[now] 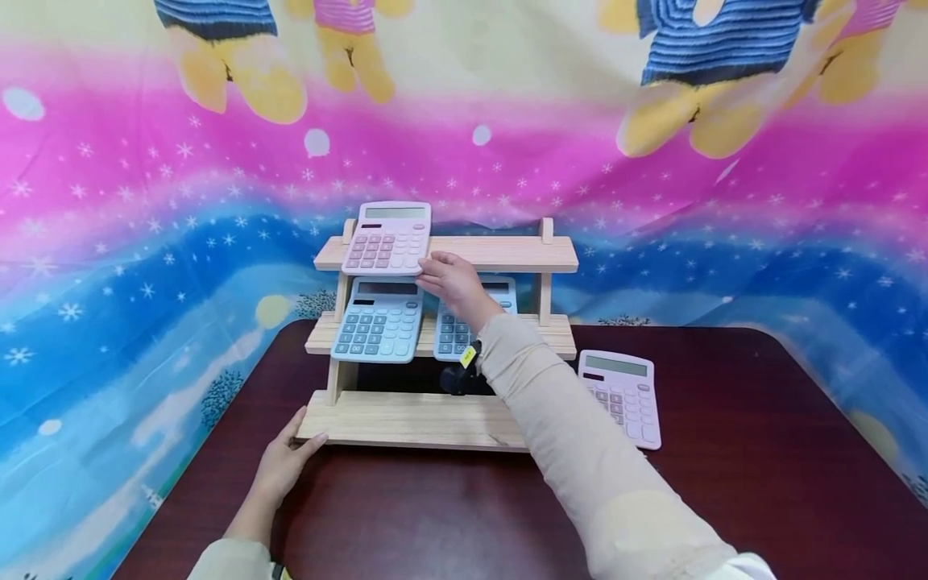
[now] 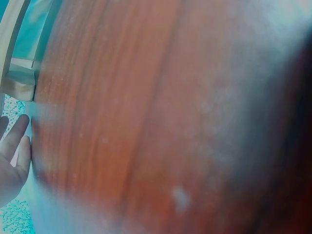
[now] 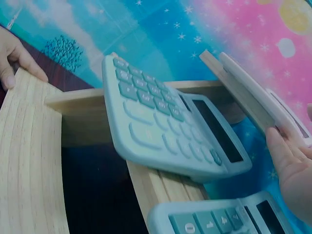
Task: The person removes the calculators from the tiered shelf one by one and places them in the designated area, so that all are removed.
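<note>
A pink calculator (image 1: 387,238) leans on the left of the top shelf of a wooden display rack (image 1: 500,254). My right hand (image 1: 458,286) pinches its lower right edge, the thumb (image 3: 277,144) low at the edge. Two blue calculators rest on the middle shelf: one on the left (image 1: 379,322), another (image 1: 451,334) partly hidden by my right hand and wrist. My left hand (image 1: 284,461) rests against the left end of the bottom shelf (image 1: 413,420), thumb by its front edge, fingers fairly straight. The left wrist view catches only part of that hand (image 2: 12,163).
Right of the rack, another pink calculator (image 1: 631,399) lies on the dark red table (image 1: 739,451), partly covered by my sleeve (image 1: 580,435). A patterned cloth (image 1: 464,169) hangs behind and along the sides of the table. A black band with a yellow tag (image 1: 470,354) circles my right wrist.
</note>
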Demonstrator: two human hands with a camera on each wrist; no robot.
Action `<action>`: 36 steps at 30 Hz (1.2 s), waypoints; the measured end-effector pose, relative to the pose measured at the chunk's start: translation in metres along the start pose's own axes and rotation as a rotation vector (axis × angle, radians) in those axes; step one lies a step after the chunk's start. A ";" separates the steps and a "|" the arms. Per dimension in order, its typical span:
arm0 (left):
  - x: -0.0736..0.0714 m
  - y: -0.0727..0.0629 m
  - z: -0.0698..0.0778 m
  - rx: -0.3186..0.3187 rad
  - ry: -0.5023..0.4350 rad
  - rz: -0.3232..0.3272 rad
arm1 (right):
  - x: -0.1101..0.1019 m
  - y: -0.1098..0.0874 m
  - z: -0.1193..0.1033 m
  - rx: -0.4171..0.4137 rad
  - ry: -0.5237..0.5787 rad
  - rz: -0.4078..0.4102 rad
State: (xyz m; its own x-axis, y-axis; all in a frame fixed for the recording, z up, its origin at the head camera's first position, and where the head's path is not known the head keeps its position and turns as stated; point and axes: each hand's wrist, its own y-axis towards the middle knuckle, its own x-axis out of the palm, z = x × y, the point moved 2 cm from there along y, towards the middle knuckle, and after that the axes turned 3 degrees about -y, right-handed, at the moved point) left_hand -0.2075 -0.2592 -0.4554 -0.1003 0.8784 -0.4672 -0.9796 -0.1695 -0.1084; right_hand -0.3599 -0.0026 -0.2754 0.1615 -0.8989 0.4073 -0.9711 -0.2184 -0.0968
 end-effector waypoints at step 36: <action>0.000 0.002 0.000 -0.007 -0.005 0.013 | 0.019 0.005 0.003 -0.047 0.156 0.145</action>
State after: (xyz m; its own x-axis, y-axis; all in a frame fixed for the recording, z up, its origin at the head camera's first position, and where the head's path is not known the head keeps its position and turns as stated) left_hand -0.2098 -0.2594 -0.4562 -0.1139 0.8785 -0.4639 -0.9769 -0.1840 -0.1086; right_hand -0.3613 -0.0222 -0.2712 -0.0064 -0.8492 0.5280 -0.9898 -0.0696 -0.1239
